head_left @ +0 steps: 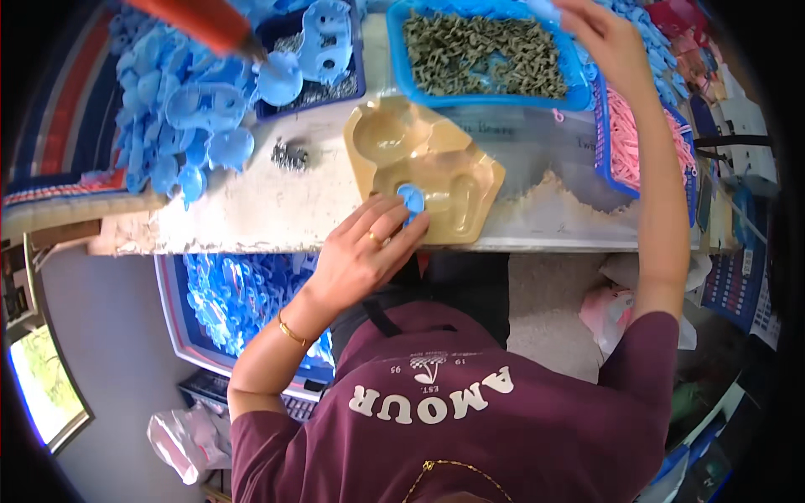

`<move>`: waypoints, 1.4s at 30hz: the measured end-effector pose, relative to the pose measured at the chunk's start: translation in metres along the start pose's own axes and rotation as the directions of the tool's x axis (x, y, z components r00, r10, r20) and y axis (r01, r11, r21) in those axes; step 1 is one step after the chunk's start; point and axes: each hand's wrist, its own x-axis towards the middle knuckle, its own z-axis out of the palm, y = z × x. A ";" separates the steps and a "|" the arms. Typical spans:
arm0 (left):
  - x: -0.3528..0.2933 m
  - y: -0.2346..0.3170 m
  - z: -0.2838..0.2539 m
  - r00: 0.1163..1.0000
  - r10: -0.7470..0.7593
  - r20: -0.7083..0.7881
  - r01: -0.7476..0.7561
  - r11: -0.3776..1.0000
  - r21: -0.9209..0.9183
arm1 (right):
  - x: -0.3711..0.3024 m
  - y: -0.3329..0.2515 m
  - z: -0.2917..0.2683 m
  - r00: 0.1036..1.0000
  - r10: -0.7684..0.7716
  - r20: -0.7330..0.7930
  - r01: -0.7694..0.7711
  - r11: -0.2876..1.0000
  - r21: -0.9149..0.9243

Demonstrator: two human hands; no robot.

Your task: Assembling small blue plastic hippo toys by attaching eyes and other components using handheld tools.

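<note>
Your left fingers (387, 224) pinch a small blue part (411, 198), which sits at their tips, over the tan moulded block (485, 180) on the bench (323, 226). Your right fingers (584, 23) are raised at the far right corner of the blue tray (495, 101); a blurred light-blue item shows at their tips, but whether they grasp it cannot be told. Handling: the part is probably light, stiff, smooth plastic, liable to slip. Grip its outer rim between thumb and index finger; avoid heavy squeezing, as thin walls may crack.
</note>
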 end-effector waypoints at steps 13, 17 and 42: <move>-0.011 -0.005 0.009 0.998 0.018 -0.054 -0.019 1.000 -0.014 | -0.167 -0.082 0.086 0.842 -0.378 0.384 0.361 0.925 0.120; -0.036 -0.030 -0.011 0.984 -0.051 -0.170 0.051 0.999 -0.001 | -0.165 -0.090 0.082 0.867 -0.215 0.449 0.160 0.974 0.157; -0.048 -0.064 -0.092 0.855 -0.417 0.308 0.455 0.316 -0.833 | -0.133 -0.160 0.118 0.730 -0.681 0.066 0.677 0.733 0.065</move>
